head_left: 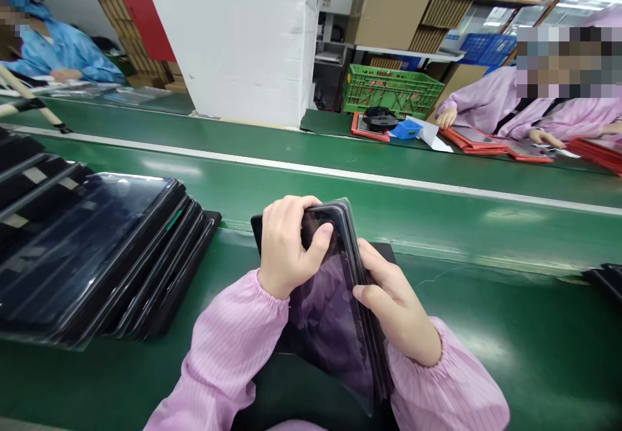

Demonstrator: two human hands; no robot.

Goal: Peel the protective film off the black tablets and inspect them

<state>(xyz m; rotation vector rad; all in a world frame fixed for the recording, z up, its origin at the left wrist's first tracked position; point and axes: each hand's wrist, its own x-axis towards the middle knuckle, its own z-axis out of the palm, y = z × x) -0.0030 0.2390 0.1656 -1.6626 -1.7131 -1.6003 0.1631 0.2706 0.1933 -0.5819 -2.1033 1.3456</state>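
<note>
So I'm standing by the line, and going by the head view, both hands are busy with the same thing: a few glossy dark panels pressed together, can't really count how many. They sit right between the two hands, tilted, with the lower corner pointing down toward the person's lap.

The left hand is hooked over the top end, thumb flat on the shiny face, fingers going round behind where I can't see the tips. The right hand is pinching the long right edge, thumb at the front side of it and fingers round the back. So yeah, both are gripping. There's clear film sticking out past the top corner too.

Behind the hands, a black slab pokes out on either side, low over the green bench. Well off to the left of the left hand there's a messy pile of black-framed panels. Across the white strip, a co-worker in pink has hands on some red-edged panels.
</note>
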